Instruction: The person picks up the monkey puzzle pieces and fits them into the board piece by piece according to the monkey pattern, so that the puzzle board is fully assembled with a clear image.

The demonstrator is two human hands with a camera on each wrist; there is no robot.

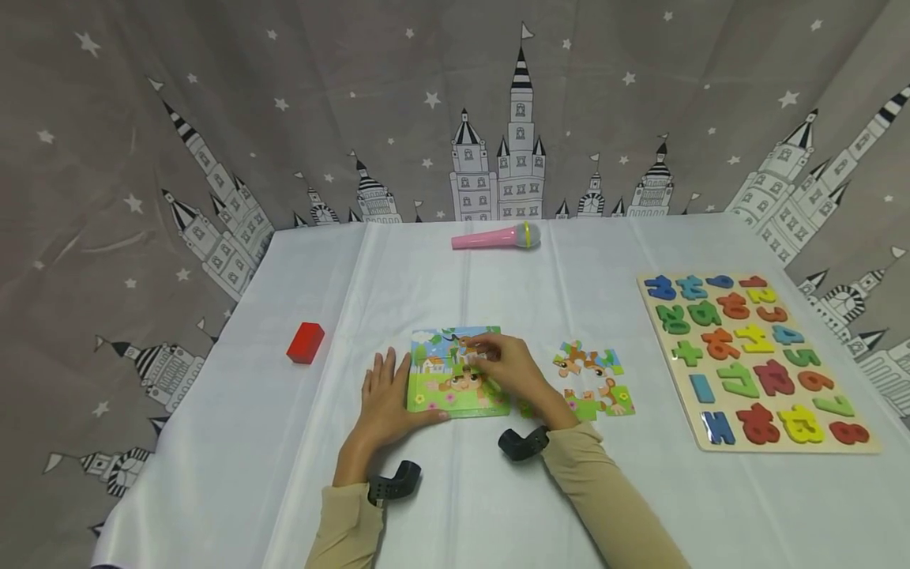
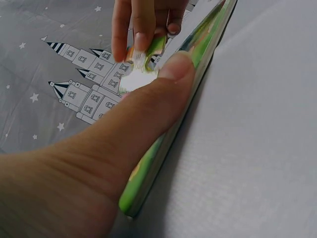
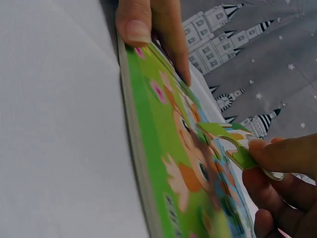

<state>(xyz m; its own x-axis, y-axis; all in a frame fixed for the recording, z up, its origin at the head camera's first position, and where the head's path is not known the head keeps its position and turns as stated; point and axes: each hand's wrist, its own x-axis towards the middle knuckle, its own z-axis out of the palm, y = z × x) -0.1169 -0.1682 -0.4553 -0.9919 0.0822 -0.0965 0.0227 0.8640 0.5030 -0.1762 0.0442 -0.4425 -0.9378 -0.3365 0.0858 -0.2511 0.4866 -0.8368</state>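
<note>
A picture puzzle board (image 1: 462, 408) with a monkey scene lies flat on the white table. My left hand (image 1: 385, 399) rests at its left side with fingers extended, the thumb lying over the front edge. My right hand (image 1: 517, 368) pinches a puzzle piece (image 3: 241, 157) between thumb and fingertips, tilted close over the board's upper right part. In the right wrist view, green, orange and white show on the piece; the fingertips hide part of it. Several joined pieces (image 1: 620, 400) form an incomplete ring to the right of the board. Another piece (image 1: 526, 409) is partly visible below my right wrist.
A wooden board (image 1: 682, 395) of colourful numbers and letters lies at the right. A pink toy microphone (image 1: 490, 238) lies near the back edge. The red block (image 1: 306, 343) stands at the left. Behind the table hangs a grey castle-print curtain (image 1: 398, 95).
</note>
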